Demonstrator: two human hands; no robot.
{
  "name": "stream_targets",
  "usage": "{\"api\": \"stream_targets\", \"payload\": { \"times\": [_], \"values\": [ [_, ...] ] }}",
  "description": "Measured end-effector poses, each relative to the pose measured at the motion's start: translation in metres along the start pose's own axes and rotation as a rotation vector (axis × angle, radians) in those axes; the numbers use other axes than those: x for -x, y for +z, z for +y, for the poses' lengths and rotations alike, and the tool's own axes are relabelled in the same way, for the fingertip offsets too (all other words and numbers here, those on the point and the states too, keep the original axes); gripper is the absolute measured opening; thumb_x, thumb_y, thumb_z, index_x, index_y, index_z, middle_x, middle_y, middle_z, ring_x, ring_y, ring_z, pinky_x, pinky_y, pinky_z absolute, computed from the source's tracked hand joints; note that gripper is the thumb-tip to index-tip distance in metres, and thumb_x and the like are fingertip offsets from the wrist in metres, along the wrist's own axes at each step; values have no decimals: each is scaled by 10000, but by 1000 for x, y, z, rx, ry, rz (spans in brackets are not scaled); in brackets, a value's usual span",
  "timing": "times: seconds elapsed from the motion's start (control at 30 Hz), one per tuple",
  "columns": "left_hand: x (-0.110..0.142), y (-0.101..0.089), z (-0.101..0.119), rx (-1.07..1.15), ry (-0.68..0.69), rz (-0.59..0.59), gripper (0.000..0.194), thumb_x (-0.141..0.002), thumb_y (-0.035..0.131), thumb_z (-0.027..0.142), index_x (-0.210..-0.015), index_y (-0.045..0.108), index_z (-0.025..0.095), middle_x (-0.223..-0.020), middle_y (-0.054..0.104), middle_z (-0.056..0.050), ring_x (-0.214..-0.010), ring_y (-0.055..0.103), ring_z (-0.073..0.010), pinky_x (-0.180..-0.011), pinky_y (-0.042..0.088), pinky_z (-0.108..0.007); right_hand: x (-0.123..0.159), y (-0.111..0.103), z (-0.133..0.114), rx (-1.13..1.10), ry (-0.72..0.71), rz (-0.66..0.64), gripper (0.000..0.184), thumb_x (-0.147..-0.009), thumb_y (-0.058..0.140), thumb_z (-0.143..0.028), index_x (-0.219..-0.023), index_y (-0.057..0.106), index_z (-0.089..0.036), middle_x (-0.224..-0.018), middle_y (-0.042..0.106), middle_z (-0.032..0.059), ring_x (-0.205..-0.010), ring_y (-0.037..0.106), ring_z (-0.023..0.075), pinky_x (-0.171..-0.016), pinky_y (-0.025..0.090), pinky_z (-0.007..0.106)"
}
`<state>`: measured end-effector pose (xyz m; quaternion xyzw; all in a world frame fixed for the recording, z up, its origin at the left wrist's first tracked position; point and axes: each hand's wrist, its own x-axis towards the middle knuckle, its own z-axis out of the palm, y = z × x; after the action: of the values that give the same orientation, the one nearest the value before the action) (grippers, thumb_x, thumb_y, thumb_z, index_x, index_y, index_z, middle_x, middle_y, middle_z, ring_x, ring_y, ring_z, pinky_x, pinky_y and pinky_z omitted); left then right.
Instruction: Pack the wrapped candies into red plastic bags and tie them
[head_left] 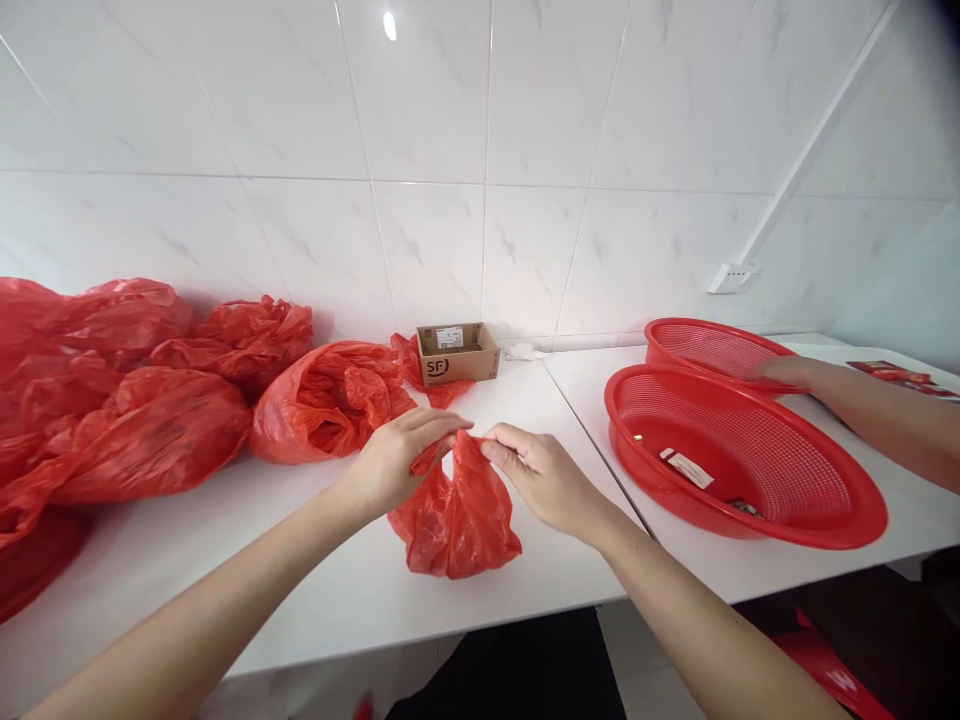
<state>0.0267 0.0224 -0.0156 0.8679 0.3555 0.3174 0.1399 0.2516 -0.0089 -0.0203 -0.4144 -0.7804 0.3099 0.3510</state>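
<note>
A small red plastic bag (465, 525) with bulky contents rests near the front of the white table (315, 600). My left hand (397, 455) grips the bag's gathered top from the left, fingers bent over it. From the right, my right hand (540, 470) pinches another part of the top between thumb and fingers. The bag is drawn up to a peak between both hands. What lies inside it is hidden by the red film.
Several stuffed red bags (150, 430) crowd the left, with an open-mouthed red bag (330, 405) beside them. A small cardboard box (457, 365) stands near the wall. At right, a red basket (742, 460) holds small items; another person's arm (862, 400) reaches into a second red basket (697, 345).
</note>
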Motion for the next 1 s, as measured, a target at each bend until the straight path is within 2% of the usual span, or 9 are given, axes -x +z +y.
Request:
{"api": "stream_targets", "payload": {
  "times": [0.1,0.17,0.3,0.43,0.57,0.7,0.77,0.87,1.0],
  "values": [
    [35,-18,-38,-67,-179,-29,300,-937,456,396,-1010,704,245,-1102,712,-66,-1080,602,-239,-964,453,-360,21,-5,26,242,54,15,296,-985,371,-338,-835,603,-231,-837,683,2,-771,586,168,-703,393,301],
    [60,-26,-60,-93,-300,-20,354,-921,456,457,-867,722,230,-990,734,-85,-954,647,-263,-884,490,-383,32,-6,50,286,146,-1,310,-978,364,-336,-825,617,-242,-864,711,0,-788,608,182,-709,397,313],
    [87,-19,-68,-110,-458,-32,438,-932,418,519,-836,732,229,-896,745,-74,-780,669,-255,-741,520,-371,35,-6,80,202,285,15,344,-979,333,-398,-798,583,-245,-864,716,-7,-738,618,182,-698,417,322],
    [75,-3,-46,-94,-415,-28,435,-964,369,493,-1156,675,250,-1205,677,-81,-1101,608,-271,-958,465,-402,21,-3,75,-79,270,152,335,-966,365,-475,-829,547,-228,-896,708,34,-895,656,196,-818,462,329],
    [47,20,-39,-127,-203,-132,499,-978,370,432,-1454,400,287,-1513,411,-84,-1364,383,-259,-1103,344,-439,14,30,66,-104,316,244,314,-920,436,-541,-971,512,-240,-982,679,50,-925,654,208,-811,486,344],
    [24,49,-52,-152,-155,-241,448,-952,441,407,-1365,518,253,-1295,613,-95,-1194,544,-238,-1015,425,-376,15,74,75,136,338,203,403,-801,613,-422,-1122,428,-264,-1039,640,52,-926,629,246,-744,493,373],
    [19,59,-59,-176,-191,-257,382,-961,399,353,-1267,601,246,-1128,690,-88,-1057,613,-241,-948,450,-379,18,80,85,184,330,186,258,-820,543,-308,-1044,424,-255,-986,640,48,-871,631,238,-708,484,360],
    [18,66,-63,-209,-294,-251,374,-956,352,304,-1198,632,246,-1009,725,-79,-881,655,-247,-823,467,-378,20,64,102,161,334,181,87,-839,463,-242,-907,410,-253,-923,639,29,-803,631,211,-699,470,339],
    [16,73,-61,-227,-450,-215,373,-956,320,323,-1139,638,257,-829,719,-53,-736,650,-237,-714,454,-350,20,29,122,155,375,227,106,-833,481,-251,-934,447,-259,-925,632,19,-833,628,208,-740,467,341]
  ]
}}
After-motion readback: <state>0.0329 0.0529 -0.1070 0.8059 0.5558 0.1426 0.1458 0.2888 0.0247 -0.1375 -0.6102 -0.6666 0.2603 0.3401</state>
